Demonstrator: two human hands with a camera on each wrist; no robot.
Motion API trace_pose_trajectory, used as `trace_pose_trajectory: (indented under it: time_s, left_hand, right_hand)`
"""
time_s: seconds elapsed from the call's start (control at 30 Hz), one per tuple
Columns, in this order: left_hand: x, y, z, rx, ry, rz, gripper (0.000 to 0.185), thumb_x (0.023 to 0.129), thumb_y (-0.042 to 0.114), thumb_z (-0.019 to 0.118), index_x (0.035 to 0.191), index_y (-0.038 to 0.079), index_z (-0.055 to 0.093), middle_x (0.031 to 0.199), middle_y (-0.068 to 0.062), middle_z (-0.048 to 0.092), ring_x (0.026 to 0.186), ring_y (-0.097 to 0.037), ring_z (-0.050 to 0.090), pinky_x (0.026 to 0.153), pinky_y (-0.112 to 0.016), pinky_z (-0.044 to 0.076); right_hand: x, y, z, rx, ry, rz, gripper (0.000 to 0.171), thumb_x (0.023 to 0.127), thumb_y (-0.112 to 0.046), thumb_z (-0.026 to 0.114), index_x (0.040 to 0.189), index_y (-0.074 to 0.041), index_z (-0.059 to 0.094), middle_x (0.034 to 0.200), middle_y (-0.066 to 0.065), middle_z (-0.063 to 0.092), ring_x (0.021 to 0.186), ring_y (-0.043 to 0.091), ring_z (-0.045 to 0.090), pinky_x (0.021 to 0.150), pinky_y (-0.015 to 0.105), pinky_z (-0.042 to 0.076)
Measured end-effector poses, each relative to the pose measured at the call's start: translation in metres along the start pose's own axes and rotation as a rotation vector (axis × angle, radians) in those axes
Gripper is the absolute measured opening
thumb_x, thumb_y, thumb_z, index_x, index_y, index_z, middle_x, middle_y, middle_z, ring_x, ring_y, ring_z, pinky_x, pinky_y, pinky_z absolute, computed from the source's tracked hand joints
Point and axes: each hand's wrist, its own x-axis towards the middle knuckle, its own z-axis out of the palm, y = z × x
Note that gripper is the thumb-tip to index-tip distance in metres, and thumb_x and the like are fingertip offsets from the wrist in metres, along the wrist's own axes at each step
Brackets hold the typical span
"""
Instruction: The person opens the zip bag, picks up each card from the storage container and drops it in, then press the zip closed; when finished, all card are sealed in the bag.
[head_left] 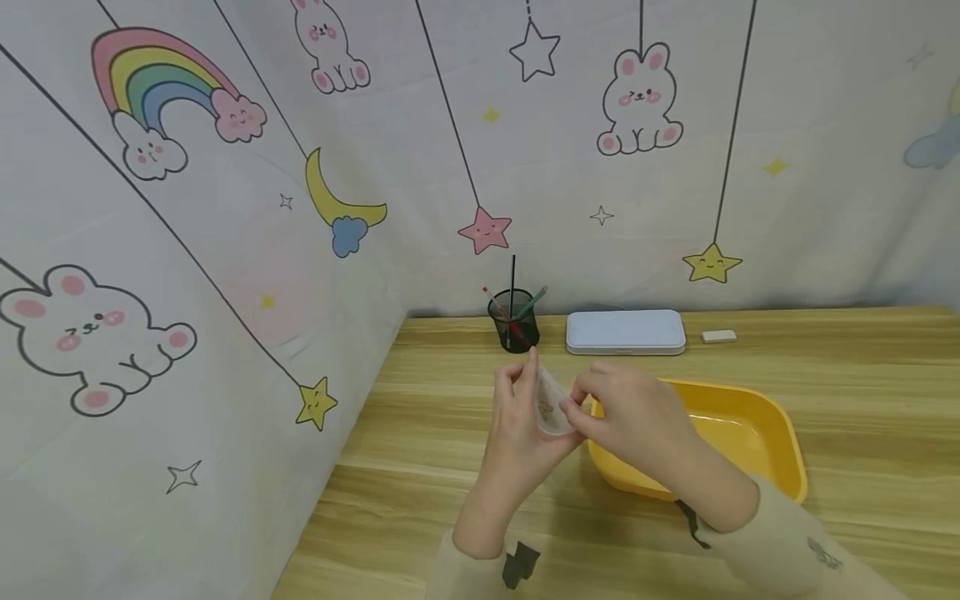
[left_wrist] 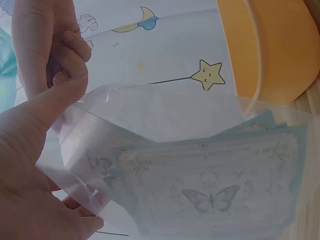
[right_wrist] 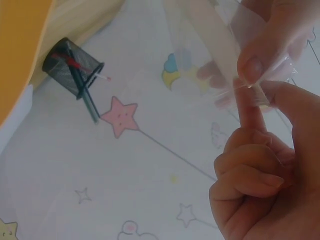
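A clear plastic bag (head_left: 553, 407) is held up between my two hands, above the table and left of the yellow tray. Inside it, the left wrist view shows several pale blue-edged cards (left_wrist: 215, 172), the front one printed with a butterfly. My left hand (head_left: 513, 429) holds the bag near its edge, thumb on one side and fingers on the other. With thumb and forefinger my right hand (head_left: 637, 417) pinches the bag's edge, its other fingers curled in the right wrist view. The bag's lower part is partly hidden by the hands in the head view.
The yellow tray (head_left: 787, 442) stands beneath and beside the right forearm. Toward the back are a black mesh pen cup (head_left: 517, 333) with several pens, a white case (head_left: 626, 332) and a white eraser (head_left: 718, 337). A printed curtain (head_left: 420, 150) borders the table (head_left: 390, 500).
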Motion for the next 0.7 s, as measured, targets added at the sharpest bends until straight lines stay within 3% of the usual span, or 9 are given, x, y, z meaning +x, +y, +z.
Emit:
trace_pose_trajectory:
  time_s: [0.17,0.37,0.7]
  left_hand:
    - [0.000,0.000,0.001,0.009,-0.009,-0.004,0.110,0.069,0.035,0.087,0.154,0.012,0.020,0.128,-0.013,0.035,0.112,-0.023,0.042,0.092,-0.038,0.045]
    - [0.001,0.003,0.004,0.017,-0.029,0.011,0.106,0.071,0.037,0.085,0.153,0.010,0.023,0.128,-0.012,0.035,0.110,-0.023,0.044,0.091,-0.036,0.046]
    - [0.000,0.006,0.008,0.035,-0.039,0.112,0.103,0.069,0.032,0.087,0.150,0.004,0.029,0.125,-0.016,0.037,0.110,-0.024,0.044,0.091,-0.034,0.045]
  right_hand:
    - [0.001,0.000,-0.004,0.003,-0.055,0.007,0.015,0.082,-0.024,0.074,0.070,-0.021,0.065,0.061,-0.011,0.034,0.045,0.004,0.028,0.039,0.022,0.025]
    - [0.005,-0.001,-0.009,0.020,-0.203,0.097,0.017,0.082,-0.029,0.075,0.066,-0.026,0.069,0.064,-0.010,0.039,0.047,0.006,0.032,0.039,0.023,0.026]
    - [0.008,0.000,-0.013,0.054,-0.337,0.133,0.020,0.081,-0.030,0.076,0.063,-0.026,0.069,0.060,-0.012,0.048,0.052,0.009,0.039,0.040,0.023,0.030]
